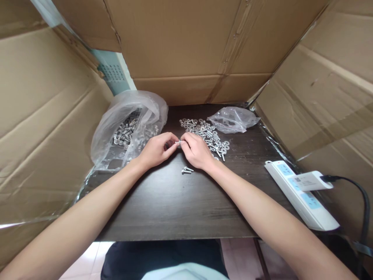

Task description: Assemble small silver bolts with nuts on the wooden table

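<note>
My left hand (pixel 159 148) and my right hand (pixel 196 149) meet above the middle of the table. Between their fingertips is a small silver bolt (pixel 178 142), pinched from both sides. Fingers hide most of it, and whether a washer or nut sits on it is too small to make out. Just in front of my right hand, a few silver bolts (pixel 187 170) lie on the dark table. Behind and beside that hand spreads a loose pile of washers, nuts and bolts (pixel 208 134).
A clear plastic bag (pixel 100 132) with many metal fasteners stands at the left. A flattened plastic bag (pixel 234 119) lies behind the pile. On the right is a white power strip (pixel 303 198) with a plugged-in adapter (pixel 310 181). Cardboard walls (pixel 186 42) surround the dark table (pixel 163 206).
</note>
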{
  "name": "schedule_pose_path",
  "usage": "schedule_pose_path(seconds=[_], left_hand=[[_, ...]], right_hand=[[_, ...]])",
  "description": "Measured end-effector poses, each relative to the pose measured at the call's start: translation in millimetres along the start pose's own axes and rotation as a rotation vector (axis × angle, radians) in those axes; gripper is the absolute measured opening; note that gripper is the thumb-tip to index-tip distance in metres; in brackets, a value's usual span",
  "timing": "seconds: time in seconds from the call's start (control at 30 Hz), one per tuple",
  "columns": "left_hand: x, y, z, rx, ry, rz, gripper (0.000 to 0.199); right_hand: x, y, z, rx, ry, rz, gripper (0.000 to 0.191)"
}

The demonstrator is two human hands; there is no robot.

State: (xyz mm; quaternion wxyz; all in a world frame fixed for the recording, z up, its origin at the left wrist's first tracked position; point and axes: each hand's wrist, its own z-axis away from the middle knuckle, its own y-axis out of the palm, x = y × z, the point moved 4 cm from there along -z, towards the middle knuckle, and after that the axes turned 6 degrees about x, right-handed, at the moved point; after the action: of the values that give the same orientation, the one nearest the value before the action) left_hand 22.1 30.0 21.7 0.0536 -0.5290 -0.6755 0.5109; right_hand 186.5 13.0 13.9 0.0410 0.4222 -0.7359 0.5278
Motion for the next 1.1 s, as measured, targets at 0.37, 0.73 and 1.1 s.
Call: schedule_pose_path(seconds=[0.37, 0.73, 1.1], left_hand=[[1.4, 0.4, 1.0, 0.005, -0.017, 0.001, 0.014], [0.4, -0.9, 0.5, 0.009, -0.038, 0.008, 0.015], [0.0, -1.2, 0.3, 0.002, -0.02, 0.004, 0.014]], right_hand=[[-0.6, 0.1, 0.4, -0.002, 0.002, 0.006, 0.021], [1.5, -2.1, 1.0, -0.004, 0.002, -0.012, 0.018], [0.8, -1.4, 0.3, 0.003, -0.004, 0.001, 0.02]])
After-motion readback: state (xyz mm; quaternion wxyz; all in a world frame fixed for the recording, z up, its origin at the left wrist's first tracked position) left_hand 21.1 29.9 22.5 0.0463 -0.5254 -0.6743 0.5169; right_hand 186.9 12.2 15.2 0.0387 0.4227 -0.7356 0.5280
